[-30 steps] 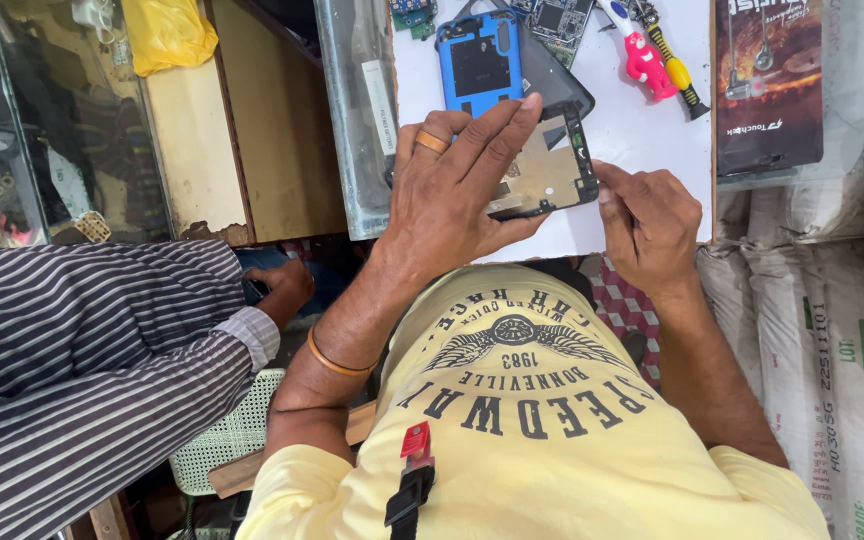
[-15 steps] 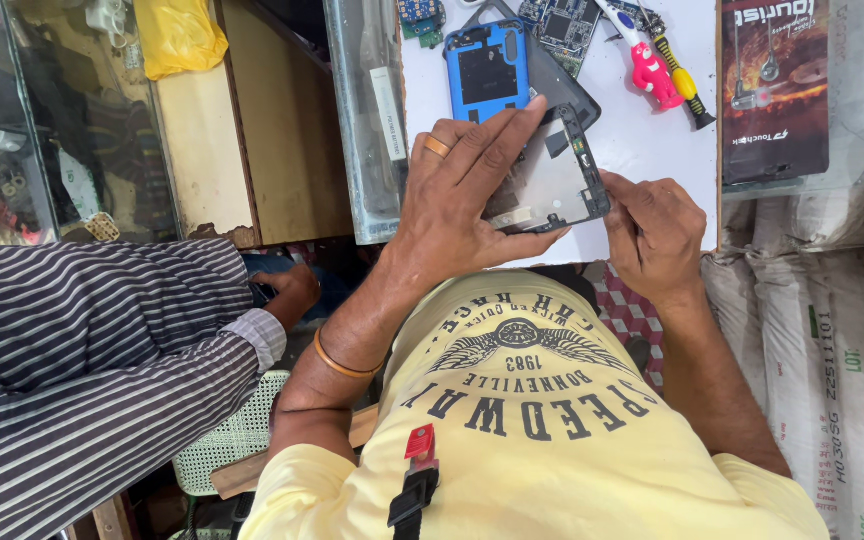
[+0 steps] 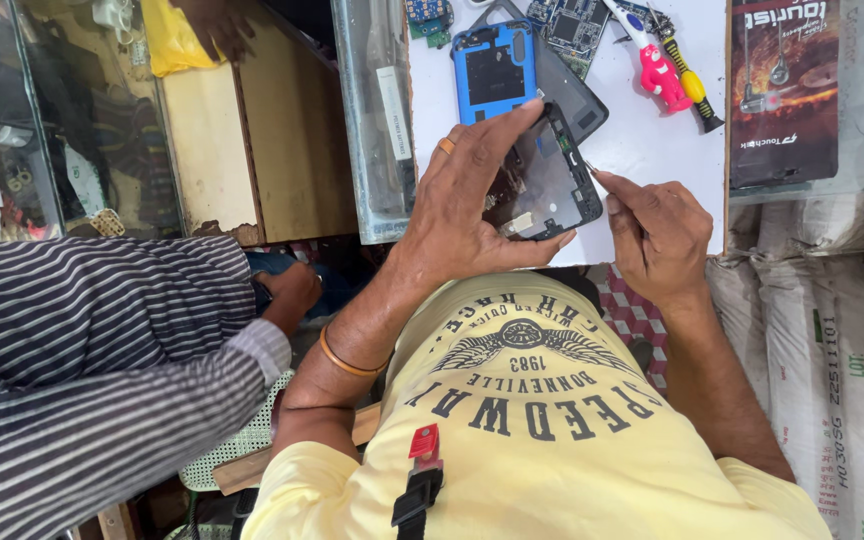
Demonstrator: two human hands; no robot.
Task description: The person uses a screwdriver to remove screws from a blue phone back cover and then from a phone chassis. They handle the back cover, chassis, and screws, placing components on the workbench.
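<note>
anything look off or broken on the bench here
The dark phone held in the left hand is opened up, back off, insides showing. A blue back cover and bare circuit boards lie loose on the white bench top. The right hand holds a thin tool at the phone's edge. Nothing looks spilled.

A pale yellow short-sleeved T-shirt (image 3: 552, 440) covers the person's chest, printed in dark grey with arched lettering and a winged emblem. A small red clip on a black strap (image 3: 420, 480) hangs at the shirt's middle. The left hand (image 3: 462, 215) wears a gold-coloured ring (image 3: 446, 146) on one finger, and a thin copper-coloured bangle (image 3: 344, 360) circles the left forearm. The right hand (image 3: 662, 235) and right forearm are bare.
</note>
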